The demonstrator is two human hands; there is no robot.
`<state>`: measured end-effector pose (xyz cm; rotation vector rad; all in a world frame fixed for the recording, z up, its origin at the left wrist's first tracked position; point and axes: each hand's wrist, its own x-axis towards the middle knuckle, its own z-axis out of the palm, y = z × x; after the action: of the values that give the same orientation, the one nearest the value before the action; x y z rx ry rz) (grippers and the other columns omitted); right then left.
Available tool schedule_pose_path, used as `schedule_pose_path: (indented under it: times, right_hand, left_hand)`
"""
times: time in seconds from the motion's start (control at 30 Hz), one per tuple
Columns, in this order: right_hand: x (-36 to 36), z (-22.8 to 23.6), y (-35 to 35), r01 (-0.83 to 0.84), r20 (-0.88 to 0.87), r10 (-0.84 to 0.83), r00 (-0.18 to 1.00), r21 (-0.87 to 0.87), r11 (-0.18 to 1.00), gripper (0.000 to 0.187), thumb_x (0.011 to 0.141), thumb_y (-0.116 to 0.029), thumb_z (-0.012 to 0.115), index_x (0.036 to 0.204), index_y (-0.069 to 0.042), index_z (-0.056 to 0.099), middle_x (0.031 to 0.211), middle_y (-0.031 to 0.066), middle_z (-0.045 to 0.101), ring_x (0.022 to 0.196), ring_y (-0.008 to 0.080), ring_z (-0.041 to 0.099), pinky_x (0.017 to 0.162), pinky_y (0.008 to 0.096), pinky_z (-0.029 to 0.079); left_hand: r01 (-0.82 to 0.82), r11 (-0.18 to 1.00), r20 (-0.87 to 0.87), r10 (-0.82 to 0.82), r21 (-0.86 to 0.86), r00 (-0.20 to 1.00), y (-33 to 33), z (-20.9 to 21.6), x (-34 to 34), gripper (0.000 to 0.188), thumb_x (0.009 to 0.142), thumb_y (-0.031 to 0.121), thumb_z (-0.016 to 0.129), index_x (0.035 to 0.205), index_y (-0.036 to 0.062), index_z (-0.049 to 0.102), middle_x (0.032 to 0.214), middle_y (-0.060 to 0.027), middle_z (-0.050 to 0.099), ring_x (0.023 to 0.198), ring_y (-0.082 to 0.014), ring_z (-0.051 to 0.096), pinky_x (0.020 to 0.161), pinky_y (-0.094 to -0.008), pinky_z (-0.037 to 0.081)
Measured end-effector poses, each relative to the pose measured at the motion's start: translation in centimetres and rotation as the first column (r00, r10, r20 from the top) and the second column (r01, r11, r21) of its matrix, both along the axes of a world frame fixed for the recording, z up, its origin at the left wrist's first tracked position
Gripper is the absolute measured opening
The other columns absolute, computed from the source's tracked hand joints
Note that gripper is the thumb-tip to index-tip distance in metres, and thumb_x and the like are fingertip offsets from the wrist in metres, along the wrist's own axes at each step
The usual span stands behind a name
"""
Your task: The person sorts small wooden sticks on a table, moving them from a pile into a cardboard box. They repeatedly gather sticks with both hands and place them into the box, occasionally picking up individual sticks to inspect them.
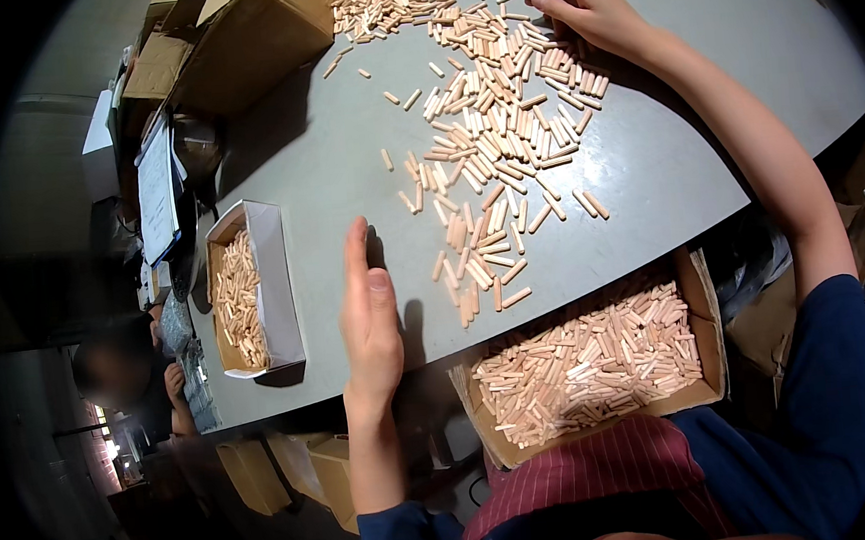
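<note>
Small wooden dowels (503, 135) lie scattered in a long heap across the grey table (334, 156). My left hand (369, 330) is held on edge above the table, left of the heap's near end. Its fingers are straight and hold nothing. At the far right side of the heap, my right hand (590, 18) is loosely curved, thumb and forefinger apart, close to the outer dowels. I see nothing in its grasp. Below the table's near edge, against my body, an open cardboard box (714, 351) is filled with more dowels.
To the left stands a narrow white box (275, 281) with dowels inside. A large cardboard carton (251, 47) and a dense dowel pile (384, 2) are at the far side. Beyond the left edge are a clipboard (158, 194), another person (175, 388) and cardboard boxes (252, 478).
</note>
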<state>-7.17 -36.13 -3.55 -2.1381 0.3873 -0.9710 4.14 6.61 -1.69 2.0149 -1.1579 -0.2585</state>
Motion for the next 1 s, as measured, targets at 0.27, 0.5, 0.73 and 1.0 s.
schedule_pose_path:
  times: [0.27,0.5,0.73,1.0]
  right_hand:
    - [-0.7,-1.2,-1.2,-0.09,-0.026,0.09,0.996,-0.021,0.996,0.032,0.107,-0.023,0.058,0.133,-0.004,0.058,0.108,0.0067,0.071,0.076,0.0073,0.062,0.067,0.0247,0.052]
    - [-0.9,-0.7,-0.7,-0.077,-0.033,0.075,0.997,-0.049,0.996,0.031,0.105,-0.022,0.059,0.13,-0.003,0.059,0.11,0.008,0.072,0.076,0.0106,0.064,0.069,0.0272,0.054]
    - [-0.9,-0.3,-0.3,-0.071,-0.062,0.067,0.996,-0.071,0.995,0.028,0.103,-0.024,0.061,0.122,-0.004,0.064,0.094,0.0079,0.074,0.07,0.0123,0.067,0.064,0.0304,0.055]
    - [-1.0,-0.5,-0.3,-0.086,-0.066,0.079,0.995,-0.104,0.991,0.027,0.106,-0.025,0.059,0.122,-0.004,0.066,0.088,0.0046,0.07,0.068,0.0097,0.064,0.063,0.0273,0.053]
  left_hand:
    - [0.243,0.889,0.384,-0.396,0.389,0.834,-0.9,0.5,-2.6,0.115,0.093,0.075,0.047,0.159,-0.0118,0.011,0.164,-0.032,0.023,0.156,-0.0457,0.018,0.125,-0.058,0.009]
    - [0.309,0.86,0.377,-0.466,0.406,0.801,-2.9,0.6,-3.6,0.118,0.087,0.072,0.06,0.16,-0.0091,0.015,0.165,-0.0314,0.022,0.155,-0.0458,0.018,0.124,-0.0614,0.01]
    - [0.392,0.808,0.424,-0.572,0.439,0.702,-4.4,1.1,-4.3,0.11,0.088,0.07,0.06,0.159,-0.0061,0.024,0.167,-0.0253,0.025,0.154,-0.0445,0.023,0.124,-0.0599,0.016]
    - [0.622,0.653,0.235,-0.748,0.432,0.621,-1.3,2.4,-5.6,0.098,0.093,0.068,0.057,0.159,0.0007,0.034,0.167,-0.0182,0.032,0.155,-0.0402,0.026,0.125,-0.0548,0.018]
